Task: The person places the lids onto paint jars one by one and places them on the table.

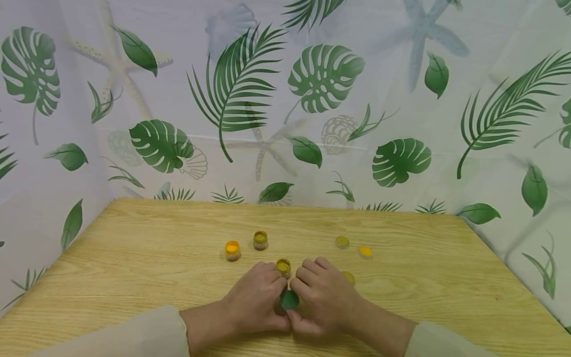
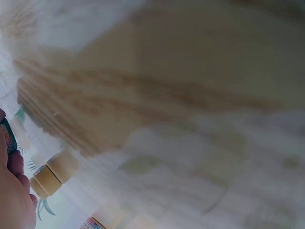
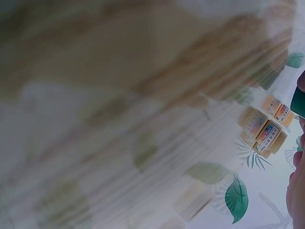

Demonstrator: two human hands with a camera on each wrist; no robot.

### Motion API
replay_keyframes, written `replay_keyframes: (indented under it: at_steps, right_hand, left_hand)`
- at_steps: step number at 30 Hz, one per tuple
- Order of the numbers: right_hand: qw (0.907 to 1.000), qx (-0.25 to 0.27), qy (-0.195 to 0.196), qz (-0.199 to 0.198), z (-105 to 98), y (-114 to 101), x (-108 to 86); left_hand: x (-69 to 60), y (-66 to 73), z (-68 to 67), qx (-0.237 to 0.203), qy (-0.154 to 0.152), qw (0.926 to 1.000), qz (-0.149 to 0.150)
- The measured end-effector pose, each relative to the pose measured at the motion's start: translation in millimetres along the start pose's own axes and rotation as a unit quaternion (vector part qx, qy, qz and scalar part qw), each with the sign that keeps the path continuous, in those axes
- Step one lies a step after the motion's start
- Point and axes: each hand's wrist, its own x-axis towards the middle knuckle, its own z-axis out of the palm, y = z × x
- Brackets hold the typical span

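Observation:
A small green paint jar [image 1: 290, 300] is held between both hands near the front of the table, its green top facing up. My left hand [image 1: 254, 300] grips it from the left, with the fingers curled and the thumb in front. On the other side, my right hand [image 1: 327, 297] pinches it, thumb tip at the near edge. Whether the green top is a lid or bare paint, I cannot tell. Just beyond the fingers stands an uncapped ochre paint jar [image 1: 283, 267]. The green jar shows at the edge of the left wrist view [image 2: 8, 136] and right wrist view [image 3: 299, 102].
Farther back stand an uncapped orange paint jar [image 1: 232, 251] and another ochre jar [image 1: 260, 240]. To the right lie an ochre lid [image 1: 342, 242], an orange lid [image 1: 365, 252] and one more ochre lid [image 1: 348, 277], partly behind the right hand. A leaf-print cloth [image 1: 263, 99] hangs behind the wooden table [image 1: 134, 258].

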Motion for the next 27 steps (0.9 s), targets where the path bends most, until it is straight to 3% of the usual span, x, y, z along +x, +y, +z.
replay_keyframes:
  at_steps: [11, 16, 21, 27]
  right_hand:
    - [0.9999, -0.010, 0.005, -0.006, 0.2, -2.3, 2.0]
    - [0.9999, 0.006, 0.015, 0.005, -0.1, -1.3, 0.9]
    - [0.9996, 0.014, 0.000, 0.026, -1.6, -0.2, -0.7]
    - [0.9998, 0.009, -0.009, 0.016, -1.7, 0.1, -0.9]
  left_hand:
    - [-0.9, 1.5, 2.3, 0.016, 0.031, 0.9988, 0.035]
    - [-1.2, 3.6, -0.9, 0.018, 0.009, 0.9997, 0.014]
    - [-1.7, 3.5, -1.8, 0.017, 0.015, 0.9997, 0.002]
    - [-0.4, 3.1, -1.2, 0.016, 0.013, 0.9998, -0.007]
